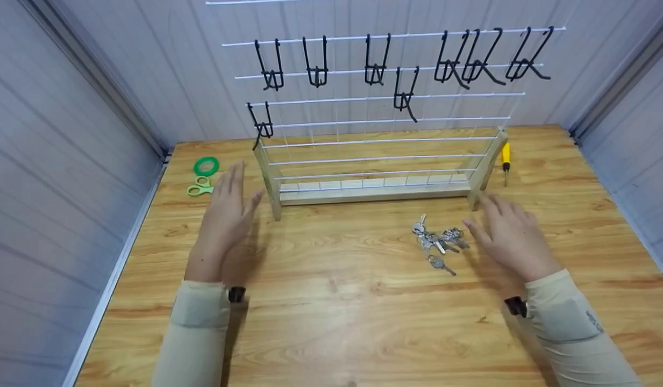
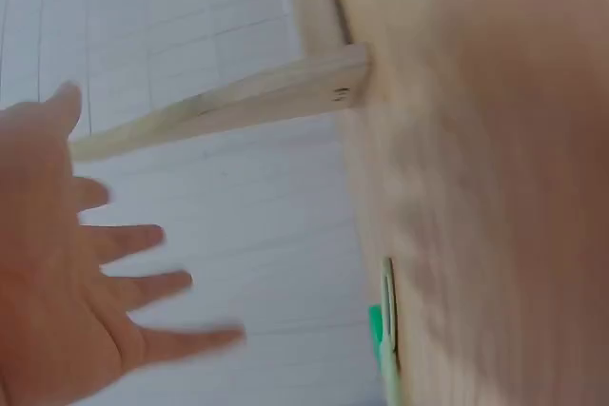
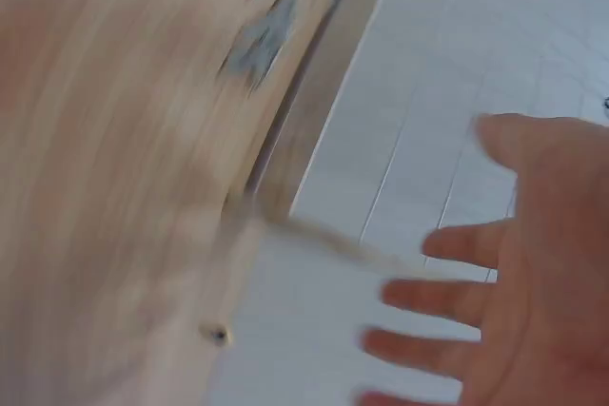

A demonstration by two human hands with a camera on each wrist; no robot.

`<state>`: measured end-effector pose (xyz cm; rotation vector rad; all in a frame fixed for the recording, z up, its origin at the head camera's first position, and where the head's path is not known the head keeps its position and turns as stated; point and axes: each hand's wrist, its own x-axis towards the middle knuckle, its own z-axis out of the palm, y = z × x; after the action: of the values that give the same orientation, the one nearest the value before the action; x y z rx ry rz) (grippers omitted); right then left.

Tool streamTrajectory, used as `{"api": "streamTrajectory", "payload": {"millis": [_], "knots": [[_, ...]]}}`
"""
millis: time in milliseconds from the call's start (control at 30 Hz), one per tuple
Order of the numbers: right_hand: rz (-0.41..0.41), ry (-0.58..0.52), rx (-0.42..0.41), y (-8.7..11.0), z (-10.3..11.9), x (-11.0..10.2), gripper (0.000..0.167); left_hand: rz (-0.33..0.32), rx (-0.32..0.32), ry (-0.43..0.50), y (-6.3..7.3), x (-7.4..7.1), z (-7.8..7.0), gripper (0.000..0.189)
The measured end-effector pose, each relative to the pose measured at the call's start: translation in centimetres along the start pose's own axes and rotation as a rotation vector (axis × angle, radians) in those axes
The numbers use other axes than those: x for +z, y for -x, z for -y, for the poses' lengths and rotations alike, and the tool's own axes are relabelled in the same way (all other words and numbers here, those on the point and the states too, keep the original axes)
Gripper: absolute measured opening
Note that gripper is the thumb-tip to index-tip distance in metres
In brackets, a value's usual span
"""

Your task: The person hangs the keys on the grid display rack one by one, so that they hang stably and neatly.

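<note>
A wire grid rack with a wooden base (image 1: 374,192) stands at the back of the table, several black wire hooks (image 1: 375,74) hanging on its white bars. My left hand (image 1: 223,220) is beside the rack's left post (image 2: 257,97), fingers straight, holding nothing. On the other side, my right hand (image 1: 517,239) hovers near the foot of the right post (image 1: 487,166), its fingers extended and spread in the right wrist view. Whether its fingertips touch the post is hard to tell. Left of that hand, a small heap of silver keys (image 1: 441,244) lies on the wood, blurred in the right wrist view.
Behind my left hand lie a roll of green tape (image 1: 206,166) and green-handled scissors (image 1: 200,186), their blades hidden. A yellow-handled screwdriver (image 1: 506,157) lies right of the rack. Pale panel walls (image 1: 68,161) enclose the wooden table (image 1: 336,317) at the back and both sides.
</note>
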<state>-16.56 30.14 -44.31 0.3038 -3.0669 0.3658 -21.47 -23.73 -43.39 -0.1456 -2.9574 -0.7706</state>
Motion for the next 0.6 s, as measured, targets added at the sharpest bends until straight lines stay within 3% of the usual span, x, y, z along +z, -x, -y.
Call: {"api": "streamTrajectory", "payload": {"millis": [167,267,433,600], "knots": [[0.178,-0.184,-0.088,-1.6,1.7,0.4,0.056,-0.117,0.092,0.418,-3.3,-1.3,0.2,0.071],[0.200,-0.234,-0.147,-2.7,2.6,1.7,0.047,-0.160,0.142,0.583,-4.5,-1.3,0.0,0.063],[0.137,-0.158,-0.315,-4.2,3.9,3.8,0.033,-0.226,0.185,0.676,-5.5,-0.5,-0.8,0.054],[0.139,-0.063,-0.397,-5.5,4.6,4.7,0.029,-0.307,0.221,0.657,-6.0,0.2,-1.1,0.045]]}}
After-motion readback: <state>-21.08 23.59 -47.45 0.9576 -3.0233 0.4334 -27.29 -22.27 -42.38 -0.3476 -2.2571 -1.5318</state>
